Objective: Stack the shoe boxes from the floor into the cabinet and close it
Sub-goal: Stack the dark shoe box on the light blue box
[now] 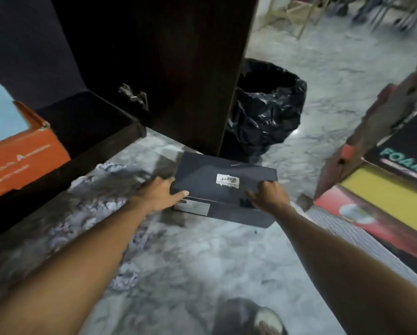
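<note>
While both hands reach down, the dark shoe box (223,189) lies on the floor (202,262) just in front of the open cabinet door (154,68). Its long axis runs left to right between the hands. The left hand (158,195) holds the left end, fingers rather straight along the lid edge. The right hand (266,198) curls over the near right edge. The cabinet (86,122) opening lies to the left and a bit farther away, beside the orange box (21,155), so the left hand is nearer to it.
</note>
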